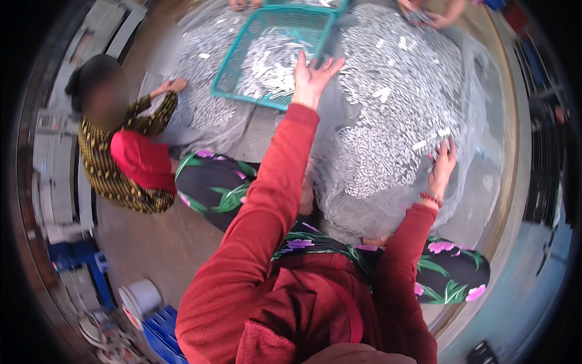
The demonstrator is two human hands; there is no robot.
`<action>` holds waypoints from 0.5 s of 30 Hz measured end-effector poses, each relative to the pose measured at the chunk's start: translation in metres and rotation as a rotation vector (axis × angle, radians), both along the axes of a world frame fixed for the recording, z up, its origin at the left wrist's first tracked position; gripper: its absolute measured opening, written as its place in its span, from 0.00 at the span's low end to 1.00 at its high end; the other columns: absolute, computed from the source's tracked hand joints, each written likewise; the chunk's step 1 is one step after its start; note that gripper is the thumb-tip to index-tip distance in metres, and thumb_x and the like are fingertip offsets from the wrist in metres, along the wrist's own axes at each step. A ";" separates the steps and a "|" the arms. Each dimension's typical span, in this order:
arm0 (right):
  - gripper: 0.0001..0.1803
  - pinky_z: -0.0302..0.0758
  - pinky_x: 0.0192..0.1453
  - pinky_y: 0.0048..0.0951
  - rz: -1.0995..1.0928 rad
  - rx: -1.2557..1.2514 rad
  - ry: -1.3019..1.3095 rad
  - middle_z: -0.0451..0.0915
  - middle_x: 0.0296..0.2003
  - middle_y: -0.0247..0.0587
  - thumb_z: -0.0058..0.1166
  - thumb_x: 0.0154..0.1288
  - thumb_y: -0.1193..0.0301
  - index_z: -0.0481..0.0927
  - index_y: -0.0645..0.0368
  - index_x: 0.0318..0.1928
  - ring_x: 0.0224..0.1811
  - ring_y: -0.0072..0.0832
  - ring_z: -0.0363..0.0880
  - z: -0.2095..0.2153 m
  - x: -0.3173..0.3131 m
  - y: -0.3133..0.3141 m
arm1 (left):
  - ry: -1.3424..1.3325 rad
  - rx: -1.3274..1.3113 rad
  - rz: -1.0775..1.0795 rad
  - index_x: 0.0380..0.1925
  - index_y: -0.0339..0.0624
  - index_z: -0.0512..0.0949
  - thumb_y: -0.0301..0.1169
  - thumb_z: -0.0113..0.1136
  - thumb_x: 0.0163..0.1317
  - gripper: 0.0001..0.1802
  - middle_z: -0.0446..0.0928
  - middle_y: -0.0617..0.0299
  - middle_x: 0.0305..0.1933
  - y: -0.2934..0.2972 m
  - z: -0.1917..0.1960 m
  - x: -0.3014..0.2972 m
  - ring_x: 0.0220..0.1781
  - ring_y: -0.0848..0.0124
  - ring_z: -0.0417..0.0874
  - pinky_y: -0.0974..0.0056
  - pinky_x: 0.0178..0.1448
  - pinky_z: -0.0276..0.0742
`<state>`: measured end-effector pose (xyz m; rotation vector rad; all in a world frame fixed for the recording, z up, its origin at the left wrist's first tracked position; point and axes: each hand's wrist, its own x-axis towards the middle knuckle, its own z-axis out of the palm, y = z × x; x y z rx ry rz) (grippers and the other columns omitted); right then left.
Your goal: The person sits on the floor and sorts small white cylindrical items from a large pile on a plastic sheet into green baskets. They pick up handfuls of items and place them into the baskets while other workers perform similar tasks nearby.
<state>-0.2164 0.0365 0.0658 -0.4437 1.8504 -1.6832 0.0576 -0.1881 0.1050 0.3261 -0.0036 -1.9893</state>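
Observation:
My left hand [316,76] reaches out, palm up with its fingers spread, at the near right side of a teal plastic basket [219,85]. Nothing shows in it. Inside the basket lies a heap of slim white and grey pieces [273,64]. On the right, a wide pile of small grey-and-white pieces [388,115] is spread over a sheer mesh sheet [357,212]. At the pile's right edge is my right hand [444,165], a red bracelet on its wrist. Its fingers are apart and slightly bent, close to a few larger white pieces [420,145].
A second teal basket [309,7] stands behind the first. A co-worker [130,151] sits at the left, a hand at another pile [209,79]. Another person's hands [433,17] work at the far right pile. A white bucket [140,295] and blue crate [162,330] stand lower left.

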 end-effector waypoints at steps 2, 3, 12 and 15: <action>0.31 0.73 0.37 0.30 -0.048 0.080 -0.080 0.64 0.55 0.43 0.49 0.60 0.63 0.55 0.50 0.62 0.49 0.34 0.66 -0.017 -0.015 -0.002 | -0.231 -0.163 -0.202 0.58 0.33 0.51 0.44 0.50 0.60 0.34 0.62 0.45 0.54 0.026 -0.020 -0.029 0.55 0.50 0.66 0.47 0.56 0.67; 0.34 0.74 0.37 0.32 -0.049 0.129 -0.128 0.63 0.56 0.43 0.50 0.59 0.64 0.51 0.47 0.64 0.50 0.35 0.66 -0.023 -0.021 -0.005 | -0.239 -0.251 -0.348 0.56 0.34 0.58 0.42 0.51 0.60 0.30 0.66 0.49 0.51 0.047 -0.041 -0.046 0.52 0.54 0.70 0.49 0.52 0.70; 0.38 0.59 0.55 0.54 -0.095 0.904 0.513 0.53 0.60 0.58 0.46 0.58 0.53 0.45 0.44 0.65 0.59 0.52 0.57 -0.133 -0.125 -0.027 | -1.956 -1.949 -0.625 0.37 0.47 0.75 0.35 0.56 0.50 0.12 0.68 0.56 0.43 0.183 -0.149 -0.134 0.47 0.61 0.70 0.61 0.49 0.69; 0.38 0.53 0.59 0.57 -0.044 0.902 0.528 0.54 0.60 0.60 0.38 0.59 0.44 0.46 0.43 0.65 0.62 0.55 0.52 -0.133 -0.151 -0.038 | -1.795 -1.686 -0.698 0.33 0.42 0.73 0.32 0.51 0.55 0.08 0.70 0.53 0.39 0.160 -0.157 -0.127 0.44 0.56 0.71 0.59 0.46 0.69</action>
